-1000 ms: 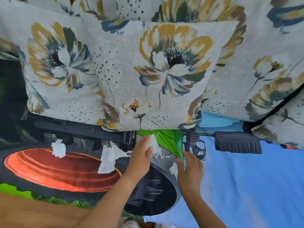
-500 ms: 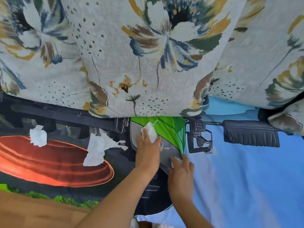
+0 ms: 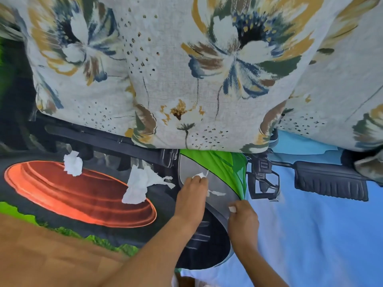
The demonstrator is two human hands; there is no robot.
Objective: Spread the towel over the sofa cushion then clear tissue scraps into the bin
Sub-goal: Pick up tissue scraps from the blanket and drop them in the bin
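The printed towel (image 3: 310,235) lies spread across the seat below 3 floral cushions (image 3: 196,69). On it rest 3 loose tissue scraps (image 3: 138,184). The left hand (image 3: 191,198) pinches 1 scrap at its fingertips; the right hand (image 3: 243,220) closes on another

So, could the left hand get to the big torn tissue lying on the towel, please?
Probably yes: the big torn tissue lies uncovered just left of the left hand, nothing between them, though that hand already pinches a small scrap.

Both forearms reach forward, left hand (image 3: 191,196) fingers curled down and pinched, right hand (image 3: 243,219) closed in a loose fist
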